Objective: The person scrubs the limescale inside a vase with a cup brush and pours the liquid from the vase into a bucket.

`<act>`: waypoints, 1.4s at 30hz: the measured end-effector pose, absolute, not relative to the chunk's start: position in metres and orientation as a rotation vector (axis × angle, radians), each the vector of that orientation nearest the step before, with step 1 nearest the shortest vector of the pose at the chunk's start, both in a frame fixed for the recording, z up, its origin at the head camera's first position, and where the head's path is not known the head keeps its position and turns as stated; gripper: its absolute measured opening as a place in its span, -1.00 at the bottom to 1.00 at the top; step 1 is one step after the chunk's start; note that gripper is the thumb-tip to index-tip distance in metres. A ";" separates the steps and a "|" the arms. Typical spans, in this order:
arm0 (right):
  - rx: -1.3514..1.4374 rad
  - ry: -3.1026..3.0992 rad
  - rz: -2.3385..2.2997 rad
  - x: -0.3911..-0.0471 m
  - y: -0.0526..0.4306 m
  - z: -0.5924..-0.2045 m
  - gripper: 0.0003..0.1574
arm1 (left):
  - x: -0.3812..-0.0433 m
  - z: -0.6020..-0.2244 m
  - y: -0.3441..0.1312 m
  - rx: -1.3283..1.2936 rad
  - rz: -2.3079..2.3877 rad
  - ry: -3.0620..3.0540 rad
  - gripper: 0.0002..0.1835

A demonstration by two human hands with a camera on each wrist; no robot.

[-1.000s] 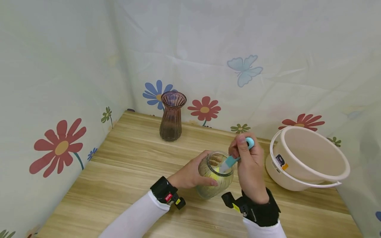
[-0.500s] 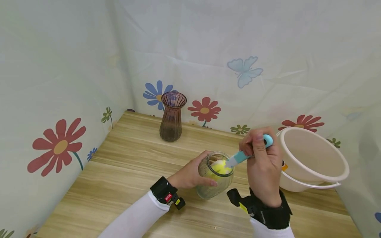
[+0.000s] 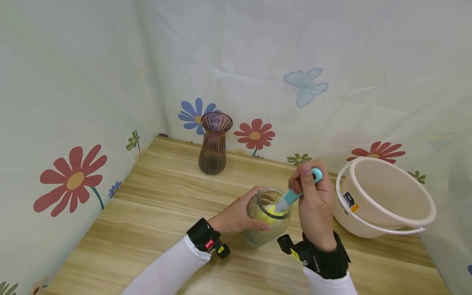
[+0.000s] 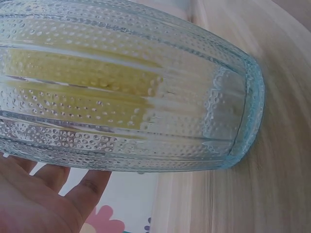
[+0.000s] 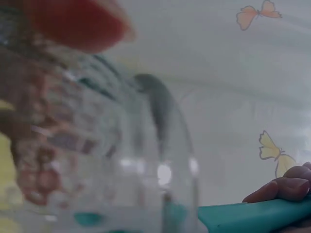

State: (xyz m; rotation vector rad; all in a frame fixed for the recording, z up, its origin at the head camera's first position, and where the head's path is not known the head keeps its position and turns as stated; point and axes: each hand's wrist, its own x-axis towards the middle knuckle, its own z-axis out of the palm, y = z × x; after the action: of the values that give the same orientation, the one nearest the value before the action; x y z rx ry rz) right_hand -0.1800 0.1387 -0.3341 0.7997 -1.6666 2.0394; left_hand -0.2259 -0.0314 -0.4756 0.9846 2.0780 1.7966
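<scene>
Now, left of both grips, we see a purple vase [image 3: 212,151]; next, the left hand [image 3: 237,215] clasps a tilted glass jar [image 3: 258,238]. The yellow sponge [image 3: 271,210] has sunk deeper inside, so we judge its interior is being rubbed. The right hand [image 3: 315,205] clamps the teal handle [image 3: 293,197]; right of that grip sits a cream bucket [image 3: 348,221], floor hidden.

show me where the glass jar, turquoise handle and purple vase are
Glass jar [image 4: 131,92]: left wrist view, middle of its side
Turquoise handle [image 5: 250,217]: right wrist view, its bare stretch
Purple vase [image 3: 212,151]: head view, middle of its body
</scene>
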 end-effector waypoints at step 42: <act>0.867 -1.703 2.155 -0.184 0.133 -0.327 -0.69 | -0.225 -0.474 -0.032 0.944 1.769 2.096 -0.01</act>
State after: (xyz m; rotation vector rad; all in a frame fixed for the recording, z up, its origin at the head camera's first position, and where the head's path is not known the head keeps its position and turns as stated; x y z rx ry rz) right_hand -0.1836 0.1335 -0.3267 0.8670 -1.7027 2.1547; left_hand -0.2250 -0.0323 -0.4744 0.9443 2.0955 1.7692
